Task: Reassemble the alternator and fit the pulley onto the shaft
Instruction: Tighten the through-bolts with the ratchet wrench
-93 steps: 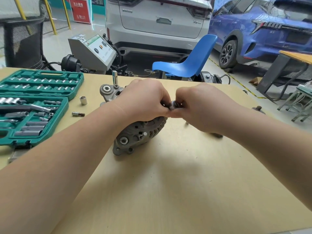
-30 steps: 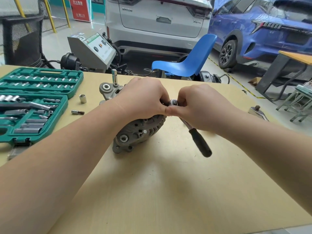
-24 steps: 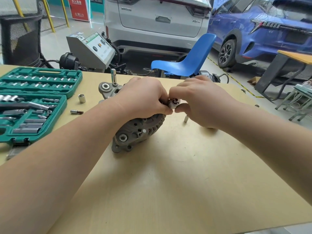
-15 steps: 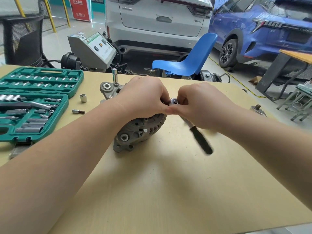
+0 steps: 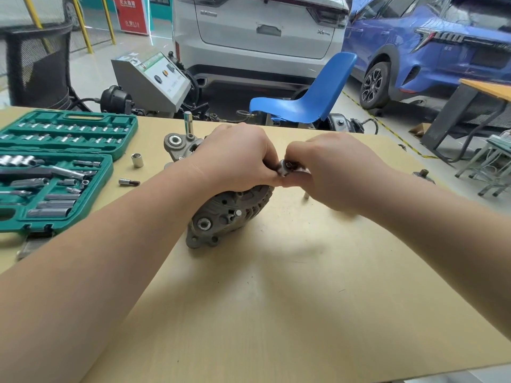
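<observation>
Pale wooden table (image 5: 276,313), green socket-set case (image 5: 55,172) lying open at the left edge. Mid-table lies the grey cast-metal alternator (image 5: 221,214); the left hand (image 5: 237,158) curls over its top. The right hand (image 5: 329,170) pinches a small silver ratchet head (image 5: 284,168) (handle hidden) beside it.

Pulley and shaft behind hands (image 5: 276,164)

Open green socket case (image 5: 63,161) on wooden table (image 5: 276,299), loose socket (image 5: 137,160) beside it, blue chair (image 5: 307,98), white car (image 5: 260,37), blue car (image 5: 431,42)
</observation>
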{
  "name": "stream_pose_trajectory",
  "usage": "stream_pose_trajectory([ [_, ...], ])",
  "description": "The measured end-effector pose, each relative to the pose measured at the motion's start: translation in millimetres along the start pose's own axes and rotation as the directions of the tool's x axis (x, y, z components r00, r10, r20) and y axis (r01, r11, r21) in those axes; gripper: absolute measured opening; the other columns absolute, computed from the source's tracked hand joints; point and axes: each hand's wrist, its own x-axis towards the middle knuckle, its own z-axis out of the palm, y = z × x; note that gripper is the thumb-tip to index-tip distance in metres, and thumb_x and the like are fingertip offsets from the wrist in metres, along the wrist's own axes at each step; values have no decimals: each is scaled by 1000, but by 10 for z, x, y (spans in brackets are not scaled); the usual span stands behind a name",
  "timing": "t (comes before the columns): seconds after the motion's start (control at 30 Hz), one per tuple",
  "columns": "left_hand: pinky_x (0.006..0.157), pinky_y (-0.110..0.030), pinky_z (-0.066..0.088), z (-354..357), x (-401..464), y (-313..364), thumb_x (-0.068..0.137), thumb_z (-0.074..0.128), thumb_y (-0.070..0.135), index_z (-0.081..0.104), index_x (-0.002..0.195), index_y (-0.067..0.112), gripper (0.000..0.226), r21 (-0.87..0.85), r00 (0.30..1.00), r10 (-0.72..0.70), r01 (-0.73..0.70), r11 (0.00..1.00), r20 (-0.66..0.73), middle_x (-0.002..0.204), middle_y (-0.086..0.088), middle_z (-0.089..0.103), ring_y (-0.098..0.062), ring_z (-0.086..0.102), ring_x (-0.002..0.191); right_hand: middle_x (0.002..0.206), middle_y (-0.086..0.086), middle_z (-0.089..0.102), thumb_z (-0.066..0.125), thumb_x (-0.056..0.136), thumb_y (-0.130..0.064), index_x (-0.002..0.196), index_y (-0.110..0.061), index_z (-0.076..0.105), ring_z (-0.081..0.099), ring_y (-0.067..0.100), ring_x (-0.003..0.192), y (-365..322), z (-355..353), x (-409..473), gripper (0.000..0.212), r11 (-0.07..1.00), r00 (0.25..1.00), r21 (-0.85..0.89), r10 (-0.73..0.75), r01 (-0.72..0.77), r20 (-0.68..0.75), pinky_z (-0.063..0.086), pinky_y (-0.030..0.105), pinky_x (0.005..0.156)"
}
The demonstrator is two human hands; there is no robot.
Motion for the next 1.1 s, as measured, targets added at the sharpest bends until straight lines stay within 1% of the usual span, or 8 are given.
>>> stream_pose_trajectory([
  [0.1, 61, -22, 27, -5, -3, 5, 89, 74, 61, 86, 95, 42, 23, 0, 1000, 3, -3, 1000, 18, 76, 13, 72, -5, 57, 77, 88, -2, 67, 70, 98, -27, 108, -21, 69, 60, 30, 88, 50, -70, 34, 11, 995, 995, -18, -94, 94, 19, 52, 44, 82],
  [0.2, 63, -20, 25, 11, -11, -3, 86, 70, 73, 85, 90, 41, 35, -10, 1000, -1, 1, 1000, -3, 76, 13, 74, -4, 57, 77, 70, -3, 63, 66, 97, -47, 93, -22, 73, 58, 24, 73, 16, -67, 66, 26, 1000, 1000, -21, 1, -1, 13, 50, 38, 66],
  [0.3, 61, -20, 27, 12, 6, 1, 85, 71, 74, 86, 92, 39, 39, 9, 1000, -12, 12, 1000, -10, 80, 13, 76, -5, 60, 77, 61, -3, 62, 62, 87, -66, 79, -21, 73, 56, 17, 63, -24, -26, 53, 48, 976, 989, 162, 145, -143, 0, 50, 34, 60],
  [0.53, 67, -33, 30, 9, 4, -12, 87, 76, 62, 85, 88, 41, 23, -5, 1000, -3, 3, 1000, 22, 66, 15, 68, -5, 56, 73, 88, -9, 69, 75, 95, -35, 106, -25, 73, 62, 24, 88, 70, -26, 20, 15, 995, 997, 60, -76, 77, -21, 51, 42, 86],
  [0.8, 73, -32, 37, 23, 18, -17, 87, 74, 65, 86, 92, 37, 31, 17, 1000, -13, 13, 1000, 19, 79, 14, 76, -5, 61, 78, 61, -3, 67, 68, 82, -65, 77, -21, 78, 63, 21, 66, -24, -8, 25, 45, 946, 980, 260, 200, -191, -9, 56, 39, 65],
  [0.97, 75, -35, 38, 28, 8, -18, 90, 74, 62, 86, 94, 40, 26, -5, 1000, 2, -2, 1000, 23, 75, 14, 73, -5, 57, 77, 95, -7, 78, 75, 96, -34, 111, -29, 80, 67, 25, 93, 57, -24, 17, 17, 996, 996, 0, -89, 89, -30, 50, 42, 95],
  [1.03, 77, -35, 33, 33, -1, -11, 90, 74, 61, 86, 94, 39, 25, -9, 1000, 6, -5, 1000, 15, 72, 16, 71, -4, 56, 75, 96, -9, 78, 77, 93, -33, 109, -31, 81, 67, 24, 95, 72, -45, 47, 17, 996, 997, 44, -76, 76, -11, 52, 43, 90],
  [1.1, 77, -34, 34, 22, -4, -9, 89, 72, 66, 86, 94, 39, 30, 6, 1000, 7, -7, 1000, 8, 75, 16, 73, -4, 57, 75, 75, -6, 74, 73, 89, -52, 89, -30, 81, 65, 23, 80, 39, -57, 87, 24, 994, 998, 86, 64, -66, 21, 56, 42, 73],
])
